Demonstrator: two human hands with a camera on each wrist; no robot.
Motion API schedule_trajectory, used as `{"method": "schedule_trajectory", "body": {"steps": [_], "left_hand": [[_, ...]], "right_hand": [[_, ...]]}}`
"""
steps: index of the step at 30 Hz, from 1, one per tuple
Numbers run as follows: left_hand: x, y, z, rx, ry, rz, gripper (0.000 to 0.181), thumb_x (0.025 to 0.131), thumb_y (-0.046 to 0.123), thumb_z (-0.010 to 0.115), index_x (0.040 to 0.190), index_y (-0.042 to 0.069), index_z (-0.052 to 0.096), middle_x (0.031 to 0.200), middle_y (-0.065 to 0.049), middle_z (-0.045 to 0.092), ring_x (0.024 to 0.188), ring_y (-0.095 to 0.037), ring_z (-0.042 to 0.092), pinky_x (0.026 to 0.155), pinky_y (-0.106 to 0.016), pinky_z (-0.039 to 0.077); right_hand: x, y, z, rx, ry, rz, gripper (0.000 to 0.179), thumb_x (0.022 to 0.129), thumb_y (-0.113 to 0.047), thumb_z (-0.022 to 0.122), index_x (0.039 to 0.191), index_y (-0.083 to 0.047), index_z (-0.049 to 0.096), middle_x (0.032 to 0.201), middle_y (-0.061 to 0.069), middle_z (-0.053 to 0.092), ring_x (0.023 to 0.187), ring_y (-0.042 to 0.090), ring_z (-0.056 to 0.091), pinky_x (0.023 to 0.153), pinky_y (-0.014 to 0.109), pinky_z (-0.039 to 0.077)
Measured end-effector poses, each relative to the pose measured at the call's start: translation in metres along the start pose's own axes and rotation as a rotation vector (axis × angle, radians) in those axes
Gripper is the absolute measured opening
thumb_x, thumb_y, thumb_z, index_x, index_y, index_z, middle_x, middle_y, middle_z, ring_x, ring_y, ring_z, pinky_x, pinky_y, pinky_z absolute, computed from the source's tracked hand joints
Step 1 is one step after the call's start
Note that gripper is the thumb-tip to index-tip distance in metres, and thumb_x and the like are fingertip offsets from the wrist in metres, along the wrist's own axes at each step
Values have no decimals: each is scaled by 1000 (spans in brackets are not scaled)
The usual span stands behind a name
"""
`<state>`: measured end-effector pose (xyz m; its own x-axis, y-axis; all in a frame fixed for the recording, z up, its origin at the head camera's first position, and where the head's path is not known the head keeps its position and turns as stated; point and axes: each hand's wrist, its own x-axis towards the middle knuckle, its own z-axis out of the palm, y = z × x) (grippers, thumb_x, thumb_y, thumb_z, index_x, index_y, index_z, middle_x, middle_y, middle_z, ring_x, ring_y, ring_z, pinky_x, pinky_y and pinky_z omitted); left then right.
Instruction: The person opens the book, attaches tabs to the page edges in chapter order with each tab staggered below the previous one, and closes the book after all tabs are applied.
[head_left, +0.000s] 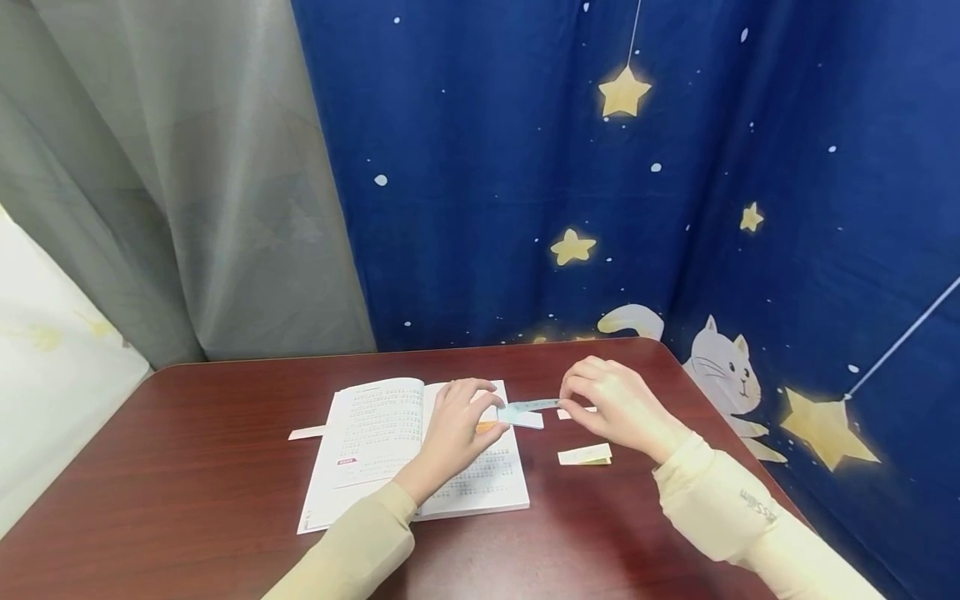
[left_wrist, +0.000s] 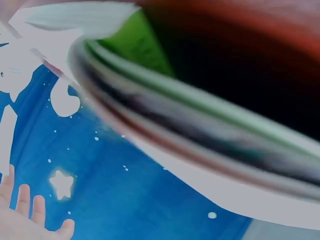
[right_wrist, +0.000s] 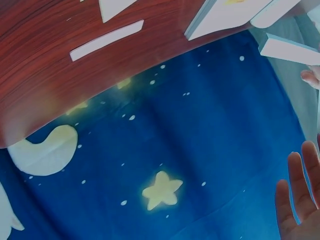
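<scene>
Over the right page of an open book (head_left: 468,487), my left hand (head_left: 453,421) pinches the near end of a small pale-blue pad of paper strips (head_left: 530,421), with the thumb and index finger spread around it. A thin light-blue strip (head_left: 536,405) runs from that pad across to my right hand (head_left: 611,400), whose thumb and fingertips pinch its far end. In the right wrist view, the pad (right_wrist: 290,50) shows as a white block with a blue edge. An orange tab (head_left: 486,427) lies on the page under my left hand, partly hidden by it.
A white strip (head_left: 307,432) sticks out past the book's left edge. On the red-brown table (head_left: 187,467), a white pad with a yellow-green underside (head_left: 585,454) lies to the right; another white strip (head_left: 566,414) is partly behind my right hand. Curtains (head_left: 480,167) hang behind.
</scene>
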<state>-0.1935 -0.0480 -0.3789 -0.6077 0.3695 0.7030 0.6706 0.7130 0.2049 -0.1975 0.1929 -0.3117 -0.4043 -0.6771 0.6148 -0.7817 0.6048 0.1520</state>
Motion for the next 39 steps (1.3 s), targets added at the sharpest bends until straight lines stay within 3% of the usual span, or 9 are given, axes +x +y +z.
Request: {"method": "schedule_trajectory", "body": {"steps": [9, 16, 28, 39], "left_hand": [[23, 13, 21, 11, -81, -48, 21, 74, 30, 73, 89, 18, 65, 108, -3, 57, 102, -22, 51, 92, -50, 35], [34, 21, 42, 26, -143, -82, 21, 74, 29, 73, 90, 18, 66, 107, -2, 57, 103, -22, 50, 93, -52, 35], [38, 30, 82, 84, -291, -156, 23, 77, 34, 70, 95, 19, 66, 109, 1, 55, 106, -20, 47, 96, -53, 32], [37, 41, 111, 178, -348, -154, 20, 75, 34, 71, 90, 21, 66, 103, 2, 55, 102, -20, 48, 94, -51, 33]], "right_hand": [[-18, 19, -13, -23, 22, 31, 12, 70, -16, 74, 73, -18, 62, 79, -4, 61, 77, 12, 55, 68, 29, 49], [-31, 25, -21, -33, -3, 100, 13, 70, -17, 75, 73, -19, 63, 80, -5, 61, 78, 11, 55, 69, 29, 49], [-47, 34, -30, -47, 14, 109, 13, 69, -15, 74, 73, -18, 62, 79, -6, 61, 76, 11, 54, 64, 30, 49], [-60, 38, -34, -68, 7, 136, 13, 69, -14, 75, 73, -18, 63, 78, -6, 60, 72, 9, 55, 63, 27, 49]]}}
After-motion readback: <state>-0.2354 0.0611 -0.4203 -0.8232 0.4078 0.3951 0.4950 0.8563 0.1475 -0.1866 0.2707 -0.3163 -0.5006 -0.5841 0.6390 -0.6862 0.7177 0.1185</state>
